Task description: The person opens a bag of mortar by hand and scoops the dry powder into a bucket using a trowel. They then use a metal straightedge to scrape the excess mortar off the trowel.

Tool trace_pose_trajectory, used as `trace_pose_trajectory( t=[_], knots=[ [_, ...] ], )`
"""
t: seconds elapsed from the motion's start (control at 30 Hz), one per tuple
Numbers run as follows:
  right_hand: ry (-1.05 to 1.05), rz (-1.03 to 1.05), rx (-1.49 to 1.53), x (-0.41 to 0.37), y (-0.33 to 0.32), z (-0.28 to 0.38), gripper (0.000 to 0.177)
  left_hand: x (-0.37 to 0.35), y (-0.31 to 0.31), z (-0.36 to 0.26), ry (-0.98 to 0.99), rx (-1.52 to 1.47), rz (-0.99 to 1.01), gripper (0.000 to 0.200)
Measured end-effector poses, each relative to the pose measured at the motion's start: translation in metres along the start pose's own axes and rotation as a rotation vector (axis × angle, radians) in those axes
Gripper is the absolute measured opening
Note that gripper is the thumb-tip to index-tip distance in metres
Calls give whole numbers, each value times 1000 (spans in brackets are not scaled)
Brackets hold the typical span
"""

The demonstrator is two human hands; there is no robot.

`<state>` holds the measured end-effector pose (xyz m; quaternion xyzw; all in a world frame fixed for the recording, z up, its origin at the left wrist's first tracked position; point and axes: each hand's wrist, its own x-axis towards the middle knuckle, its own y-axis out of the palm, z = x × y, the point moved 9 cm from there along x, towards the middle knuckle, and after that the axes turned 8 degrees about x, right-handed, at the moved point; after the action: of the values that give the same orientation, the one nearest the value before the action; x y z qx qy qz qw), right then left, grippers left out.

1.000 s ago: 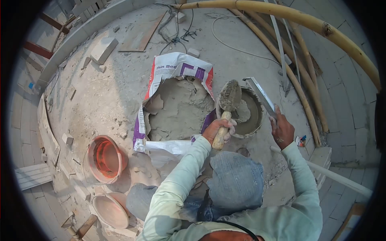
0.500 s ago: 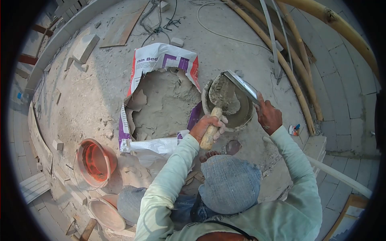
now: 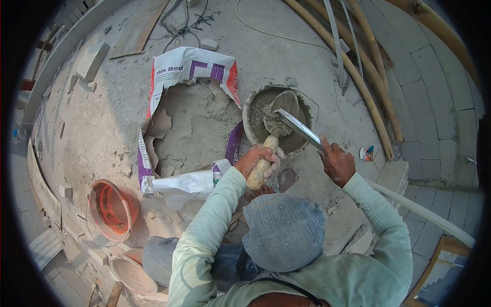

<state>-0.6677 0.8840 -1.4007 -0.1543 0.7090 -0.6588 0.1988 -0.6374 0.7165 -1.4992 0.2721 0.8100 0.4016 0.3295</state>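
My left hand (image 3: 259,159) is wrapped round the wooden handle (image 3: 262,163) of a trowel, whose rounded blade (image 3: 285,106) carries grey mortar over a bucket (image 3: 247,118). In my right hand (image 3: 338,161) is a flat metal bar (image 3: 300,128), slanting up and left so that its far end meets the mortar on the blade. Left of the bucket, a torn paper bag (image 3: 209,62) lies open, full of grey powder (image 3: 194,128).
An orange bucket (image 3: 134,202) and a round pan (image 3: 134,276) stand at the lower left. Wooden poles (image 3: 376,56) and metal strips lie at the upper right. A pale pipe (image 3: 424,212) extends right of my right arm. Blocks (image 3: 92,61) and cables are at the upper left.
The metal bar's far end has moved from the blade's upper rim down onto the mortar, while the blade has tilted. The view has shifted slightly, moving the bag and buckets left in the frame.
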Motion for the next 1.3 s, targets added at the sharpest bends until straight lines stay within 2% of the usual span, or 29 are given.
trace_pose_trajectory(
  t=[0.13, 0.2, 0.33, 0.4, 0.43, 0.53, 0.63, 0.7, 0.8, 1.1, 1.23, 1.3],
  knots=[
    [51, -17, 2, -13, 0, 2, 54, 5, 3, 1, 0, 8, 22, 31],
    [83, 37, 25, -22, 2, 0, 56, 9, -1, 0, 0, 46, -2, 31],
    [157, -3, 21, -19, -6, -6, 59, 7, -7, -9, 37, 77, -47, 32],
    [231, -209, 65, -10, -16, -19, 61, 6, -7, -7, 23, 38, -41, 32],
    [227, -213, 61, -3, -16, -22, 61, 6, -7, -8, 30, 39, -38, 32],
    [231, -164, -16, 12, -15, -25, 58, 4, -3, -9, 54, 58, -19, 32],
    [230, -208, -28, 24, -17, -29, 58, 2, -3, -15, 58, 39, -39, 33],
    [234, -127, -62, 18, -6, -22, 58, 0, -2, -14, 47, 79, -50, 33],
    [243, -170, -44, 11, 1, -20, 56, -2, 3, -16, 53, 105, -36, 33],
    [155, -96, 71, -26, 22, 5, 57, 2, -10, -13, 52, 92, -79, 33],
    [135, -40, 86, -35, 15, 8, 58, 5, -11, -11, 57, 82, -77, 33],
    [149, -87, 93, -33, 11, 2, 60, 6, -18, -12, 77, 103, -117, 32]
  ],
)
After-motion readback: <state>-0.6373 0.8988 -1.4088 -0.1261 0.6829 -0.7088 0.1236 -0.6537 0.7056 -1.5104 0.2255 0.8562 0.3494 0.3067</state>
